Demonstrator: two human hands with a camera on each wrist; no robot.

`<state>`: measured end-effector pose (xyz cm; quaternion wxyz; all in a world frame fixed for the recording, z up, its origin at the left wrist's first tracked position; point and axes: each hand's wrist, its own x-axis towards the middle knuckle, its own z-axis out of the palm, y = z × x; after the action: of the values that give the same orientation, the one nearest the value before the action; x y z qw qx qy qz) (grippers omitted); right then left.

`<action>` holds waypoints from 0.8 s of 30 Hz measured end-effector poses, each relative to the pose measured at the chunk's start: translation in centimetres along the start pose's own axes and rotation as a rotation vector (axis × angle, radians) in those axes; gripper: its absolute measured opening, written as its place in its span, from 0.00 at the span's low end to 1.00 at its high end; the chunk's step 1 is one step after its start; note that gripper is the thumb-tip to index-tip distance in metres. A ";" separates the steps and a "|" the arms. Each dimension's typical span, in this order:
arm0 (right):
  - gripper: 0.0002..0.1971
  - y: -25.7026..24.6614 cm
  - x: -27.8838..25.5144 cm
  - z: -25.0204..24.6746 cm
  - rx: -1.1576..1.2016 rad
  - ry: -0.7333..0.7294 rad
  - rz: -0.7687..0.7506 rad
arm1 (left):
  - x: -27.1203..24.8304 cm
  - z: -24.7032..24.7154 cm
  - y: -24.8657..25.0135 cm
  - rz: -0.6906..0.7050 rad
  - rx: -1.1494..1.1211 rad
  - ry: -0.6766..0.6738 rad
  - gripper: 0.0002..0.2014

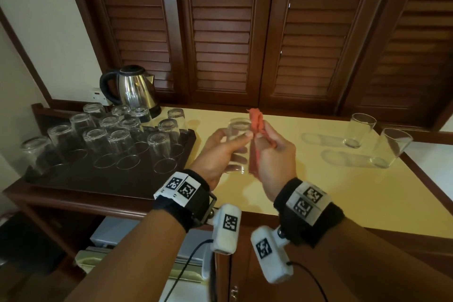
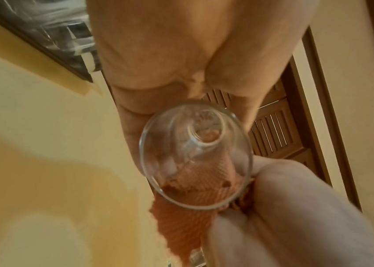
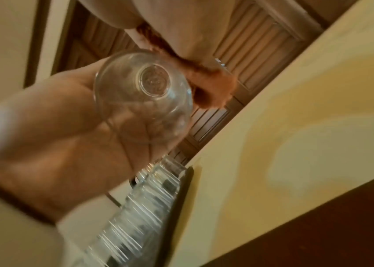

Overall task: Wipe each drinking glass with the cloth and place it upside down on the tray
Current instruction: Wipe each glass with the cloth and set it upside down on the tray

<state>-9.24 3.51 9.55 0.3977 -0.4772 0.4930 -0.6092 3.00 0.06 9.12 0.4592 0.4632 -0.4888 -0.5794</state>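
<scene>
- Left hand (image 1: 220,152): raised above the yellow countertop (image 1: 318,179), palm turned inward, fingers and thumb curled round a clear drinking glass (image 1: 237,144). Glass held off the surface, base end farthest from the person, open rim toward the wrists.
- Left wrist view: looks up into the glass's mouth (image 2: 196,157); fingers wrap its far side.
- Right hand (image 1: 275,154): level with the left and just beside it, back of the hand toward the head camera, fingers closed on a crumpled salmon-pink waffle-weave cloth (image 1: 257,125). Cloth bunches above the fist and hangs below it, pressed against the right side of the glass.
- Both forearms reach forward, black wrist straps with printed markers (image 1: 180,186).
- Dark brown rectangular tray (image 1: 137,184) at the left end of the counter: many clear glasses (image 1: 159,152) stand on it upside down.
- Two more clear glasses (image 1: 360,130) stand upright on the counter's right end, well apart from the hands.
- Steel electric kettle with black handle (image 1: 133,88) behind the tray, in front of dark louvred wooden doors (image 1: 245,32).
</scene>
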 end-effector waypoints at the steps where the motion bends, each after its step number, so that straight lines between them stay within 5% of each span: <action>1: 0.20 0.2 -0.6 0.3 -0.055 -0.050 -0.028 | 0.2 0.0 0.2 0.022 -0.013 0.038 0.27; 6: 0.18 0.4 0.2 -0.1 0.040 0.079 0.053 | -0.6 0.2 1.0 -0.047 -0.024 -0.085 0.20; 10: 0.21 0.1 -1.5 0.1 0.001 -0.057 0.007 | -0.4 -0.1 1.1 0.004 -0.052 0.091 0.22; 14: 0.19 0.5 -0.1 -0.3 0.060 0.027 0.039 | -0.6 0.5 0.5 -0.005 0.002 -0.036 0.15; 18: 0.20 0.5 -1.2 0.4 -0.048 -0.056 -0.061 | -0.1 0.1 0.7 0.086 -0.039 0.149 0.24; 22: 0.19 0.7 0.3 -0.4 0.027 0.035 -0.016 | -0.5 -0.1 0.5 0.011 0.061 -0.033 0.21; 24: 0.19 0.4 0.5 -0.2 0.027 0.033 -0.019 | -0.7 0.0 0.3 0.068 0.010 0.028 0.27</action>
<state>-9.57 3.03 9.19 0.3902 -0.4665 0.4867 -0.6271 3.08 0.70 9.47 0.4831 0.4569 -0.5005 -0.5544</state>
